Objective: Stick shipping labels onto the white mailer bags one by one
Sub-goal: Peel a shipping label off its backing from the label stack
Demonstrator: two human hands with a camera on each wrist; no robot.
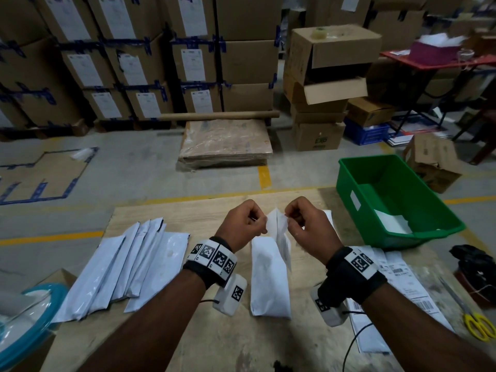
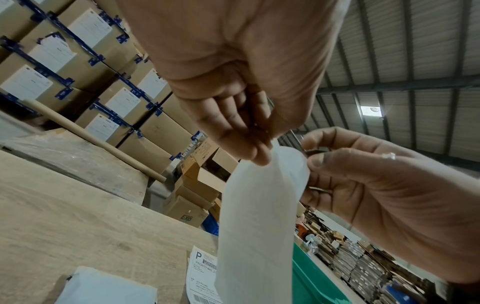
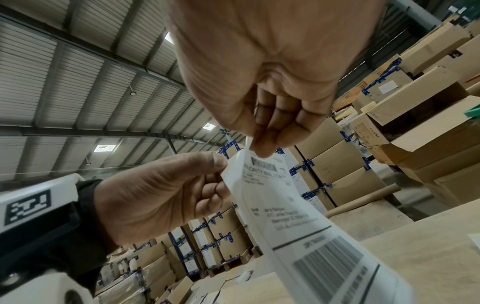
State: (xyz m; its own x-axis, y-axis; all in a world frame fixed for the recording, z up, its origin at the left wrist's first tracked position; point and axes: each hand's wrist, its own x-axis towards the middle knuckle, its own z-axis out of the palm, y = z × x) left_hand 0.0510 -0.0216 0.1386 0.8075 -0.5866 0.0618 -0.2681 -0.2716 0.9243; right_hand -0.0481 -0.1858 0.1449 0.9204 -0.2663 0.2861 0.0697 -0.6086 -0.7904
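Note:
A printed shipping label [image 1: 279,232] hangs upright above the table, held at its top by both hands. My left hand [image 1: 260,224] pinches one top corner and my right hand [image 1: 290,217] pinches the other. The sheet's two layers are parted at the top. The left wrist view shows its blank back [image 2: 257,226]. Its printed face with a barcode [image 3: 298,216] shows in the right wrist view. Directly beneath lies a white mailer bag [image 1: 269,280] flat on the wooden table [image 1: 188,218]. More white mailers [image 1: 128,261] are fanned out to the left.
A green bin [image 1: 349,181] holding a white item stands at the back right of the table. Loose label sheets [image 1: 402,280] lie under my right forearm, with yellow scissors [image 1: 480,324] further right. A teal-rimmed container [image 1: 40,318] sits at the near left. Stacked cartons line the far wall.

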